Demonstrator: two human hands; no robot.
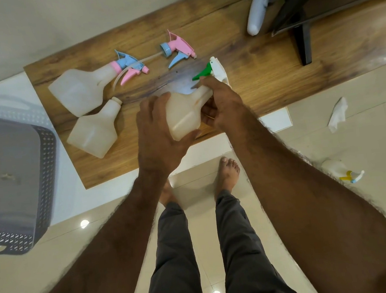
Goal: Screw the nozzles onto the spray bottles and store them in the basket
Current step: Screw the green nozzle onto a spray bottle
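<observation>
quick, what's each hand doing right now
Left hand: closed around the body of the bottle.
Right hand: closed on the same bottle's neck, at the green-and-white nozzle.

Head camera, looking steeply down

It sat close above the wooden table (pixel 253 90), facing forward and down past the person's legs to the floor.
</observation>
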